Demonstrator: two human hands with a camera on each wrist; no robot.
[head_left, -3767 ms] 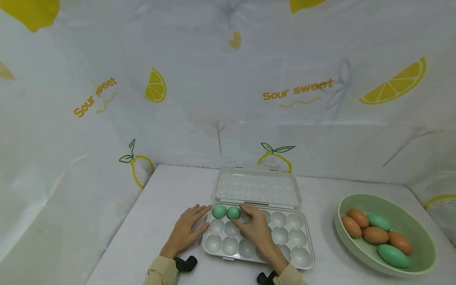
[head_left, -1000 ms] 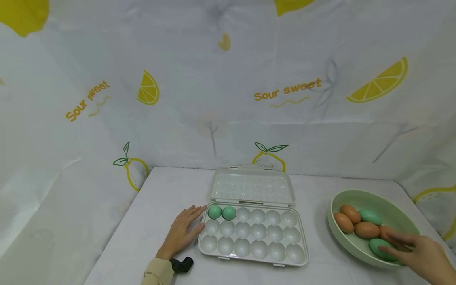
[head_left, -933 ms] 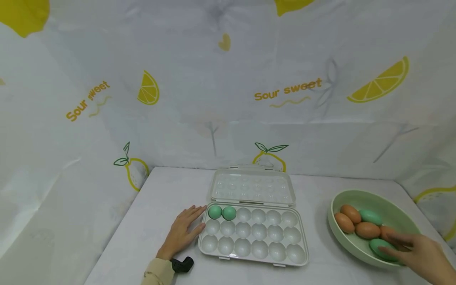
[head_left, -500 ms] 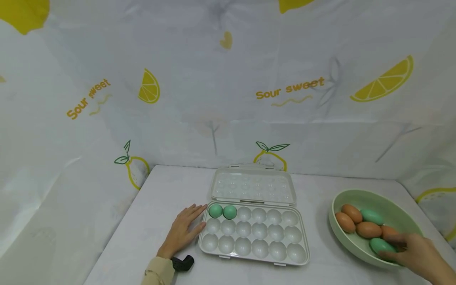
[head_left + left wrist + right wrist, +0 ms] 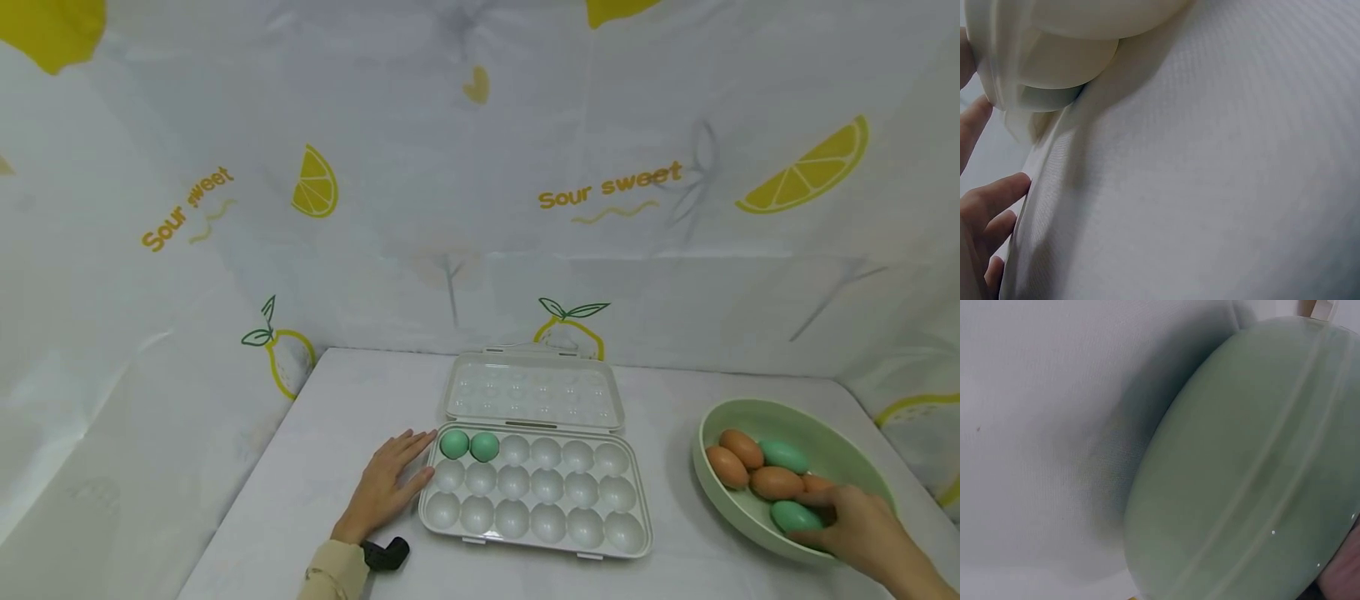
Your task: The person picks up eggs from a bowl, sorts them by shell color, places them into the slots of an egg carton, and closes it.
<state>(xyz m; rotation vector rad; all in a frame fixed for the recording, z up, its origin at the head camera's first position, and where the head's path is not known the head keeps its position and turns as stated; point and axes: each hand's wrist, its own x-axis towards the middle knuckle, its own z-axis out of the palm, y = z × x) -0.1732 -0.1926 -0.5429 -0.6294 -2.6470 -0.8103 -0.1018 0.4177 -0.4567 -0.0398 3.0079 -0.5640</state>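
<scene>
The fingers of the right hand [image 5: 855, 521] had curled round the nearest green egg [image 5: 793, 516] at the near side of the green bowl [image 5: 720, 508], where half a second before they only lay over it; judged from that, the grasp was closing and the egg, not yet lifted, sat low in the bowl beside the brown eggs [image 5: 776, 482]. The left hand [image 5: 386, 487] had not moved, its fingers flat and relaxed on the worktop [image 5: 330, 417], touching the left edge of the open egg tray [image 5: 637, 533], well left of the bowl. Two green eggs [image 5: 468, 445] filled the tray's far-left cups.
</scene>
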